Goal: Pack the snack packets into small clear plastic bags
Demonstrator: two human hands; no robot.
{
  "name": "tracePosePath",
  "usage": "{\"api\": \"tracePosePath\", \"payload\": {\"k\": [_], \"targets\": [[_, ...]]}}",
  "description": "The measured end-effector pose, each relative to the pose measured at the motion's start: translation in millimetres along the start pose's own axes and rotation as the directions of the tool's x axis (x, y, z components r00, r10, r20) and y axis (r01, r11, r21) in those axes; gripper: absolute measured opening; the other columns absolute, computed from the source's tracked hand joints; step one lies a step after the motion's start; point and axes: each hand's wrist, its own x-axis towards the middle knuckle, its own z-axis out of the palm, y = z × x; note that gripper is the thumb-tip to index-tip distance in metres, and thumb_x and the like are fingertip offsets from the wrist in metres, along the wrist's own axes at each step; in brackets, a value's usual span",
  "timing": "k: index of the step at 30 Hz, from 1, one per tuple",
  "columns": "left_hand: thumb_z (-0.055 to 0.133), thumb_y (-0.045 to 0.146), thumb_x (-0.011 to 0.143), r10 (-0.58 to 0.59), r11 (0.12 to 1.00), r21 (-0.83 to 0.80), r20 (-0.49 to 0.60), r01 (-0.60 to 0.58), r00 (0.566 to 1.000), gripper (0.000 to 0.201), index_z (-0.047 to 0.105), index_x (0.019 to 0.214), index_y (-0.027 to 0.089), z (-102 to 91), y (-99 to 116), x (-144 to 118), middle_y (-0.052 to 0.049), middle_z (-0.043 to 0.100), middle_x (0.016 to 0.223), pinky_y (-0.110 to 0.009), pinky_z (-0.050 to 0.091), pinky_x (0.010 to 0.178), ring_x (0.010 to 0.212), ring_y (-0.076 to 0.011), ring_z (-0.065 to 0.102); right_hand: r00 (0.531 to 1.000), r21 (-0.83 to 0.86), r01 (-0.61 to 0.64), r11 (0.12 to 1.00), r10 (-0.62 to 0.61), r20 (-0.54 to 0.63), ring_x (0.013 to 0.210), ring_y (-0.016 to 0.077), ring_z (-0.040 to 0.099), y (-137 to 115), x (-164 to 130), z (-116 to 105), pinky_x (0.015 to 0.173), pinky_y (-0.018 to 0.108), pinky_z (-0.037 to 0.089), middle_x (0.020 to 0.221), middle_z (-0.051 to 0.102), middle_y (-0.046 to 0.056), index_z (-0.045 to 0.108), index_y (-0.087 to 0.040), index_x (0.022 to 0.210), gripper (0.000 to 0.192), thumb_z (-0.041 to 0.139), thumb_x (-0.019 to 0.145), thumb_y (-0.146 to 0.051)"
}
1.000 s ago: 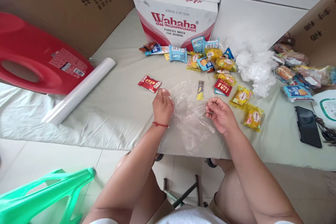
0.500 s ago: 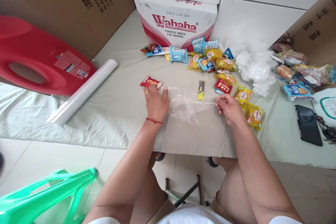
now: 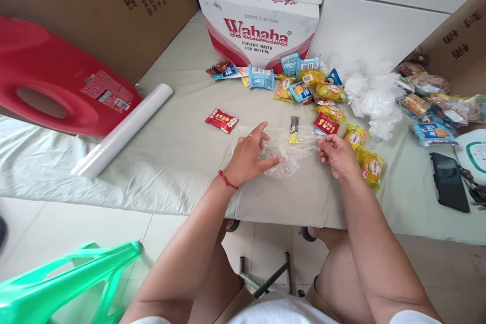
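Observation:
A crumpled clear plastic bag (image 3: pixel 285 154) lies on the cloth-covered table (image 3: pixel 182 162) between my hands. My left hand (image 3: pixel 250 157), a red string on its wrist, rests on the bag's left part with fingers spread. My right hand (image 3: pixel 336 154) pinches the bag's right edge. A thin yellow stick pack (image 3: pixel 293 130) lies just beyond the bag, and a red snack pack (image 3: pixel 221 120) sits to the left of my left hand. A second red pack (image 3: pixel 325 124) and yellow snack packs (image 3: pixel 370 167) lie close by my right hand.
A heap of snack packs (image 3: pixel 299 83) fronts the Wahaha carton (image 3: pixel 261 30). Crumpled clear plastic (image 3: pixel 374 98) lies right of it, more bagged snacks (image 3: pixel 433 106) further right. A film roll (image 3: pixel 123 129), red container (image 3: pixel 56 86), black phone (image 3: pixel 448 182) and green stool (image 3: pixel 64 283) are around.
The bag was held up and hanging over the table edge; now it lies bunched on the table. My left hand moved right onto it and spread its fingers; my right hand moved outward.

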Motion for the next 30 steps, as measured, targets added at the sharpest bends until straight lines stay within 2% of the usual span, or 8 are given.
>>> {"api": "tracePosePath", "payload": {"k": [5,9,12,14,15,20,24,30], "targets": [[0.067,0.026,0.078,-0.033,0.992,-0.115,0.2,0.056,0.979,0.038,0.072,0.115,0.024,-6.2,-8,-4,-0.001,0.069,0.082,-0.036,0.047,0.085,0.087,-0.0227,0.063,0.998,-0.037,0.025,0.999,-0.027,-0.049,0.057,0.0124,0.048,5,15,-8,0.046,0.023,0.039,0.065,0.059,-0.002,0.062,-0.023,0.078,0.028,0.079,0.064,-0.041],[0.068,0.032,0.08,-0.009,0.994,-0.107,0.189,0.03,0.982,0.034,0.073,0.113,0.024,-5.8,-11,-6,-0.005,0.066,0.092,-0.035,0.049,0.082,0.093,-0.0239,0.062,0.984,-0.222,0.121,0.968,-0.146,-0.1,0.061,0.0153,0.05,4,23,-8,0.054,0.029,0.045,0.07,0.058,0.0,0.061,-0.023,0.082,0.022,0.072,0.073,-0.04],[0.07,0.04,0.08,-0.05,0.996,-0.071,0.087,0.056,0.995,0.061,0.058,0.137,0.02,-3.7,-8,-6,-0.011,0.06,0.121,-0.038,0.05,0.085,0.096,-0.0239,0.06,0.854,-0.53,0.34,0.777,-0.491,-0.172,0.079,0.021,0.058,-5,14,-2,0.077,0.039,0.052,0.098,0.064,0.008,0.064,-0.022,0.095,0.018,0.066,0.081,-0.033],[0.07,0.041,0.081,-0.073,0.996,-0.042,0.071,0.076,0.995,0.07,0.051,0.144,0.018,-1.4,-5,-5,-0.014,0.058,0.13,-0.04,0.049,0.089,0.098,-0.0251,0.059,0.739,-0.629,0.469,0.62,-0.666,-0.106,0.092,0.0243,0.06,-10,3,3,0.089,0.043,0.05,0.118,0.062,0.013,0.065,-0.022,0.105,0.019,0.061,0.087,-0.028],[0.07,0.04,0.081,-0.074,0.996,-0.032,0.081,0.077,0.994,0.071,0.049,0.146,0.018,0.0,-4,-5,-0.014,0.06,0.13,-0.042,0.048,0.092,0.101,-0.0264,0.058,0.721,-0.628,0.528,0.571,-0.693,-0.024,0.095,0.0248,0.061,-11,-2,5,0.09,0.043,0.05,0.121,0.062,0.013,0.065,-0.022,0.107,0.019,0.057,0.09,-0.026],[0.072,0.027,0.074,-0.089,0.995,-0.031,0.158,0.095,0.983,0.08,0.045,0.15,0.02,7.9,0,-2,-0.009,0.071,0.112,-0.045,0.043,0.1,0.106,-0.0301,0.06,0.741,-0.469,0.665,0.582,-0.438,0.509,0.078,0.0204,0.061,2,-10,16,0.077,0.038,0.053,0.119,0.068,0.01,0.064,-0.024,0.127,0.04,0.065,0.087,-0.029],[0.065,0.018,0.072,-0.093,0.991,-0.082,0.174,0.109,0.98,0.067,0.057,0.138,0.019,11.0,-1,-1,-0.004,0.069,0.089,-0.041,0.046,0.094,0.093,-0.0265,0.063,0.773,-0.429,0.582,0.691,-0.305,0.557,0.059,0.0126,0.051,11,-6,21,0.066,0.032,0.05,0.114,0.071,0.006,0.056,-0.026,0.141,0.059,0.069,0.083,-0.025],[0.067,0.025,0.073,-0.077,0.959,-0.248,0.238,0.137,0.968,0.049,0.066,0.122,0.02,2.8,-4,-5,0.001,0.061,0.083,-0.034,0.049,0.087,0.084,-0.0194,0.06,0.773,-0.407,0.597,0.691,-0.36,0.523,0.068,0.0138,0.056,9,0,19,0.067,0.029,0.047,0.09,0.067,0.004,0.075,-0.021,0.109,0.026,0.063,0.086,-0.023]]}}
